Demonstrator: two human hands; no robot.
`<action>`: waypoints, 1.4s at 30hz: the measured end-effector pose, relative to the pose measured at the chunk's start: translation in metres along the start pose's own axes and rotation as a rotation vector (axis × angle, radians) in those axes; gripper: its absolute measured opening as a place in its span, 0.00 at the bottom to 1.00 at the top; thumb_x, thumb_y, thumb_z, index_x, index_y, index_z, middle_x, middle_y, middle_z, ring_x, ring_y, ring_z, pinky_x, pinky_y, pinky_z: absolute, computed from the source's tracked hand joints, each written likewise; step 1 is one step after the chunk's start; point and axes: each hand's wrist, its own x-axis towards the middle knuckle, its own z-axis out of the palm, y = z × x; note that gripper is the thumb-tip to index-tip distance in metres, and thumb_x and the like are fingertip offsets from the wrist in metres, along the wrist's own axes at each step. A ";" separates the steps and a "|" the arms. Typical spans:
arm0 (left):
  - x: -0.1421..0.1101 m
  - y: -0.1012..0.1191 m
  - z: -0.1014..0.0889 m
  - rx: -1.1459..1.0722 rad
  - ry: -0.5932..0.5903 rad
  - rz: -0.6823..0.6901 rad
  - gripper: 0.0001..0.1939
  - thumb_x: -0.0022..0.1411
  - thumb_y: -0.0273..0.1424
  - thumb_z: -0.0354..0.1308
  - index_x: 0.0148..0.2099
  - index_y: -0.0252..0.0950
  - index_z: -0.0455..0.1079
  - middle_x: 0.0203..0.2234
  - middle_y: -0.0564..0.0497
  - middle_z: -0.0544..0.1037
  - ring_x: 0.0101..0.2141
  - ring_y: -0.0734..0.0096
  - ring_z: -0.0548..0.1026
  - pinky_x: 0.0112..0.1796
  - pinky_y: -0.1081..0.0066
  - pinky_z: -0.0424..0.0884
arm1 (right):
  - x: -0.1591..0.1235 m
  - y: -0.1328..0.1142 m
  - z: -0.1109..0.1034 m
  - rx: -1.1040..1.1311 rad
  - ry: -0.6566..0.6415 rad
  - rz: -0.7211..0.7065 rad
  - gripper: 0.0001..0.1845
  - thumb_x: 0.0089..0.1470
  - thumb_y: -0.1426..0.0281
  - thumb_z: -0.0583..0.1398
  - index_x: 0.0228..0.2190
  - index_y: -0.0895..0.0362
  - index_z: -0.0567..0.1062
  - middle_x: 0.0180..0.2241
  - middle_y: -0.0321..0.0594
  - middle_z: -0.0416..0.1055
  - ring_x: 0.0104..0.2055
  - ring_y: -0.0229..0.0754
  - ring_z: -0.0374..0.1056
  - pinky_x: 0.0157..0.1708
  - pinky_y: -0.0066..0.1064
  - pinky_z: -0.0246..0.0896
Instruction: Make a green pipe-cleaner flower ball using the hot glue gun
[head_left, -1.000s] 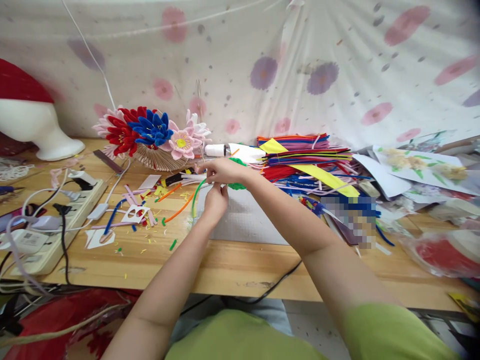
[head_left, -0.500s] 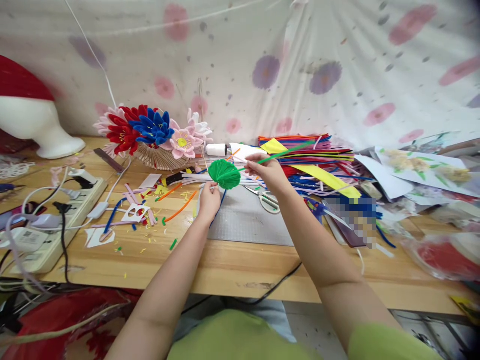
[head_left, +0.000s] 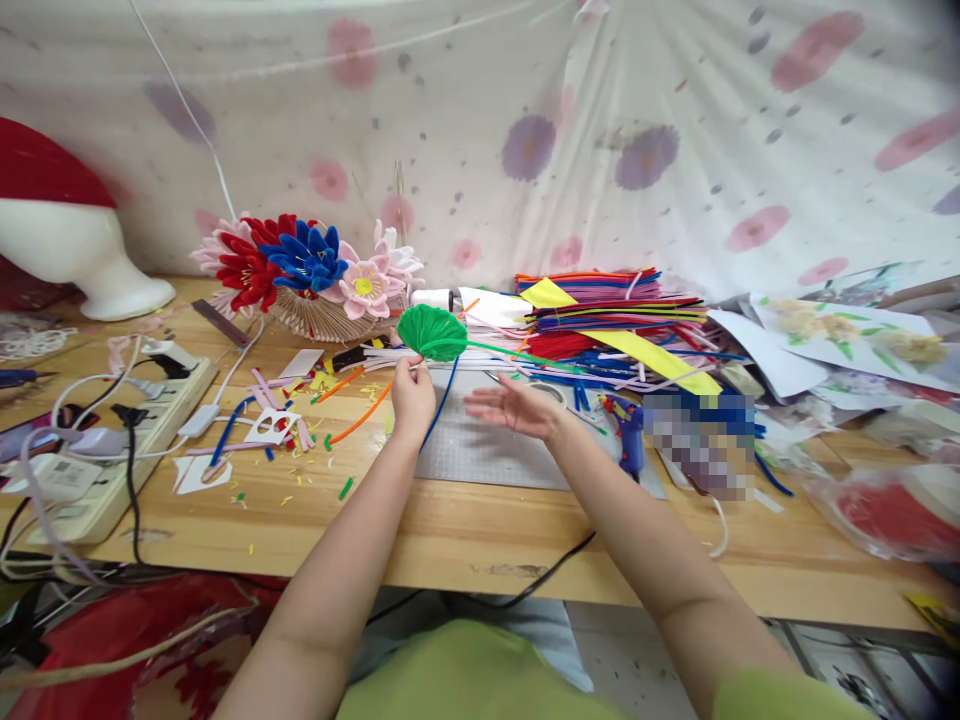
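My left hand (head_left: pixel 413 396) pinches the lower edge of a round green pipe-cleaner leaf (head_left: pixel 432 333) and holds it above the work mat. A long green pipe-cleaner stem (head_left: pixel 510 352) runs from the leaf out to the right. My right hand (head_left: pixel 513 405) holds nothing; its fingers are spread, palm turned up, over the grey cutting mat (head_left: pixel 480 450) just below the stem. Behind that hand lie the scissors (head_left: pixel 553 392), partly covered by it. A blue pipe cleaner (head_left: pixel 442 405) slants down beside my left hand.
Pipe-cleaner flowers (head_left: pixel 307 258) stand at the back left, near a white mannequin head (head_left: pixel 112 250). A power strip (head_left: pixel 161 420) with cables lies left. Bundled pipe cleaners (head_left: pixel 622 315) fill the back, with a glue gun (head_left: pixel 628 430) right of the mat. Offcuts (head_left: pixel 281 425) litter the left side.
My right hand has let go of the green stem, opened, and moved down towards the mat. The leaf has shifted slightly left and up in my left hand, and its stem now points lower.
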 end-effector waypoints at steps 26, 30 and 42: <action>-0.018 0.026 -0.013 0.750 -0.292 0.329 0.18 0.59 0.34 0.50 0.51 0.35 0.58 0.41 0.42 0.75 0.41 0.59 0.74 0.37 0.67 0.65 | 0.033 -0.028 0.026 -0.773 0.385 -0.602 0.45 0.36 0.65 0.66 0.55 0.55 0.56 0.39 0.42 0.72 0.42 0.46 0.70 0.47 0.45 0.62; -0.015 0.021 -0.010 0.665 -0.271 0.283 0.19 0.56 0.37 0.56 0.47 0.38 0.57 0.42 0.44 0.74 0.40 0.59 0.74 0.37 0.67 0.65 | 0.035 -0.025 0.026 -0.646 0.377 -0.572 0.38 0.35 0.67 0.65 0.50 0.54 0.60 0.32 0.36 0.72 0.32 0.43 0.70 0.38 0.41 0.67; -0.017 0.019 -0.009 0.550 -0.172 0.247 0.15 0.54 0.32 0.57 0.44 0.39 0.59 0.38 0.47 0.76 0.40 0.61 0.75 0.38 0.67 0.65 | 0.040 -0.021 0.019 -0.579 0.297 -0.587 0.32 0.33 0.70 0.63 0.43 0.55 0.60 0.30 0.33 0.69 0.32 0.39 0.68 0.37 0.35 0.65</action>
